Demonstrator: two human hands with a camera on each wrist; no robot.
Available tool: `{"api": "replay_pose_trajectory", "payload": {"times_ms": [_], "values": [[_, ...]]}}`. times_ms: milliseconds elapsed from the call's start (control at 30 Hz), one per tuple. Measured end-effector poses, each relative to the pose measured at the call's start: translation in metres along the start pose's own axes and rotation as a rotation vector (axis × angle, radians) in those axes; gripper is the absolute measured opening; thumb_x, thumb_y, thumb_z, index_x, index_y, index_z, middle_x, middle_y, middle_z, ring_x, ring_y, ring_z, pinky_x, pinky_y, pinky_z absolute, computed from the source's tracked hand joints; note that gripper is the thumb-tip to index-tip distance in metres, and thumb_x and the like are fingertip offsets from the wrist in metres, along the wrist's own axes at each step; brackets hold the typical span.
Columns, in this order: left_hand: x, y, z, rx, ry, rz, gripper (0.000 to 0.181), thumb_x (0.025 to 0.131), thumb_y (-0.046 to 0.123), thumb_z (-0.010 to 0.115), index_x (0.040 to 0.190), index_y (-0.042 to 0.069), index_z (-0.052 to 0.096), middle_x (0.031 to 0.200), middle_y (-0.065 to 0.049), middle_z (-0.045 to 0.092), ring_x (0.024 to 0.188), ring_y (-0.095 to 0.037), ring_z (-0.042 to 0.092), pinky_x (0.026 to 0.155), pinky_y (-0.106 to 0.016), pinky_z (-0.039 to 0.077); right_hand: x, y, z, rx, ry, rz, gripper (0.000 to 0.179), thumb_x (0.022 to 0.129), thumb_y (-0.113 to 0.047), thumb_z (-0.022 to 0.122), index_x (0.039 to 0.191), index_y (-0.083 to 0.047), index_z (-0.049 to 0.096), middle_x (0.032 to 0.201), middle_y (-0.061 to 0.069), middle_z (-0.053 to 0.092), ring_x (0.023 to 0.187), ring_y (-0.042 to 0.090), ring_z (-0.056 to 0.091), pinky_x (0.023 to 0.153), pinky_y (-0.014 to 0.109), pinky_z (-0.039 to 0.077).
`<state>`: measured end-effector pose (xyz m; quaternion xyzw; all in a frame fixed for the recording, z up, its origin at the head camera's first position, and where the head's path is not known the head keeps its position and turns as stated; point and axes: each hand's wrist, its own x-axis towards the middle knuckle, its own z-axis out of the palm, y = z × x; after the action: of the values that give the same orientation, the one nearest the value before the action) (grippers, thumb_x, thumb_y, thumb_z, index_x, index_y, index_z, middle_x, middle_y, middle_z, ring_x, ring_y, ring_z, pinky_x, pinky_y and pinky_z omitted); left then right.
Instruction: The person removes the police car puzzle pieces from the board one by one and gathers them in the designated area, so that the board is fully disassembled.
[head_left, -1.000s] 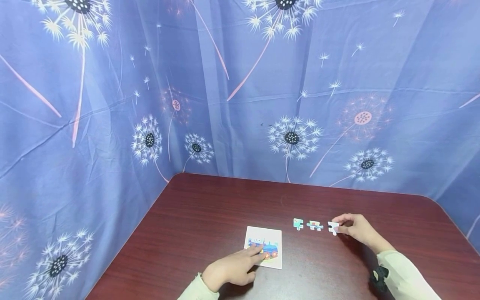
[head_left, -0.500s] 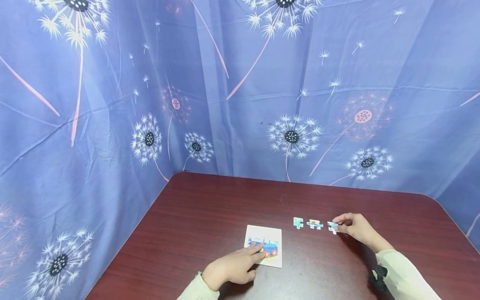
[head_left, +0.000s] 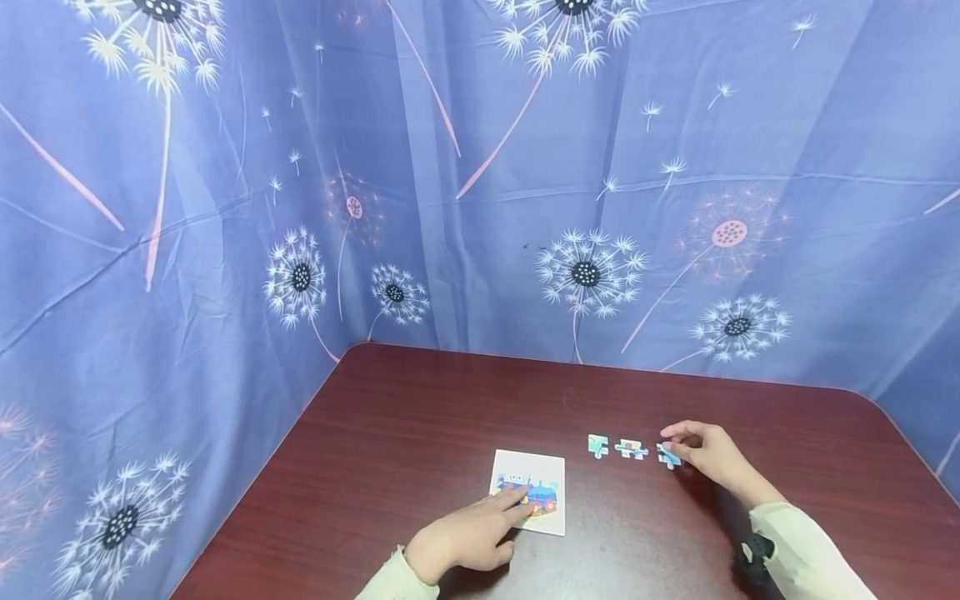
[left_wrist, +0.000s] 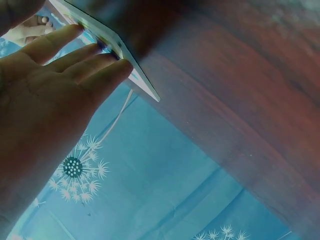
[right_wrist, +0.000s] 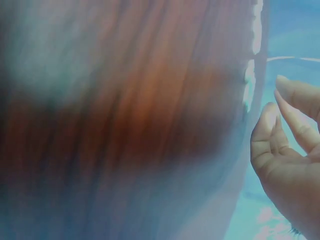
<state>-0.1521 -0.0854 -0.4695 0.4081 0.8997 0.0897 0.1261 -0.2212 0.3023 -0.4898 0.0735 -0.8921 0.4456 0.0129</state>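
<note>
My left hand [head_left: 472, 533] lies over a square white card puzzle [head_left: 552, 467] with a blue vehicle picture, straight fingers resting on its lower part. In the left wrist view the fingertips touch the face of the card [left_wrist: 145, 85]. On the right, my right hand [head_left: 712, 457] is at a small jigsaw piece [head_left: 667, 458]; its thumb tip overlaps the piece and the index finger is spread away. The right wrist view shows thumb and fingertips [right_wrist: 282, 87] apart, with no piece visible between them.
Two more jigsaw pieces lie in a row left of the right hand: a green and white one [head_left: 597, 446] and a multicoloured one [head_left: 632, 449]. The dark red-brown table [head_left: 420, 417] ends at a blue dandelion-print curtain [head_left: 480, 275] behind and to the left.
The piece at my right hand has turned slightly, and the index finger and thumb have spread from it. My left hand stays on the card.
</note>
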Motion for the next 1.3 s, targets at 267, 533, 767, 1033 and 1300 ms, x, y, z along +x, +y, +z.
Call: {"api": "replay_pose_trajectory", "payload": {"times_ms": [267, 533, 767, 1033, 1300], "values": [[-0.001, 0.001, -0.002, 0.018, 0.0, 0.012, 0.059, 0.089, 0.016, 0.059, 0.145, 0.008, 0.043, 0.154, -0.014, 0.031, 0.139, -0.026, 0.033, 0.107, -0.04, 0.037, 0.006, -0.021, 0.014, 0.013, 0.025, -0.079, 0.02, 0.087, -0.004, 0.068, 0.104, 0.006, 0.066, 0.083, 0.009, 0.063, 0.068, 0.016, 0.058, 0.054, 0.026, 0.047], [0.0, 0.002, -0.002, 0.044, 0.015, 0.007, 0.059, 0.089, 0.02, 0.06, 0.145, 0.01, 0.043, 0.153, -0.012, 0.033, 0.139, -0.026, 0.034, 0.109, -0.038, 0.036, 0.019, -0.039, 0.036, 0.053, -0.02, -0.168, 0.019, 0.087, -0.001, 0.066, 0.104, 0.007, 0.066, 0.082, 0.011, 0.065, 0.067, 0.019, 0.06, 0.053, 0.024, 0.047], [-0.003, 0.003, 0.001, 0.083, 0.013, 0.019, 0.06, 0.09, 0.021, 0.059, 0.147, 0.01, 0.041, 0.153, -0.012, 0.033, 0.139, -0.026, 0.034, 0.11, -0.037, 0.035, 0.027, -0.055, 0.058, 0.064, -0.06, -0.172, 0.018, 0.088, -0.005, 0.067, 0.104, 0.005, 0.067, 0.083, 0.008, 0.065, 0.069, 0.018, 0.059, 0.056, 0.024, 0.048], [-0.005, 0.005, 0.005, 0.14, 0.035, 0.083, 0.06, 0.089, 0.024, 0.059, 0.145, 0.008, 0.043, 0.151, -0.013, 0.037, 0.138, -0.029, 0.036, 0.11, -0.036, 0.035, 0.032, -0.077, 0.085, 0.082, -0.152, -0.212, 0.019, 0.089, -0.009, 0.066, 0.105, 0.002, 0.068, 0.084, 0.006, 0.065, 0.075, 0.016, 0.06, 0.062, 0.025, 0.05], [-0.008, 0.006, 0.005, 0.14, 0.02, 0.106, 0.061, 0.089, 0.025, 0.06, 0.145, 0.006, 0.042, 0.15, -0.01, 0.038, 0.138, -0.026, 0.036, 0.109, -0.035, 0.035, 0.036, -0.094, 0.114, 0.149, -0.251, -0.289, 0.02, 0.088, -0.005, 0.067, 0.105, 0.005, 0.068, 0.084, 0.008, 0.066, 0.073, 0.01, 0.058, 0.061, 0.021, 0.047]]}}
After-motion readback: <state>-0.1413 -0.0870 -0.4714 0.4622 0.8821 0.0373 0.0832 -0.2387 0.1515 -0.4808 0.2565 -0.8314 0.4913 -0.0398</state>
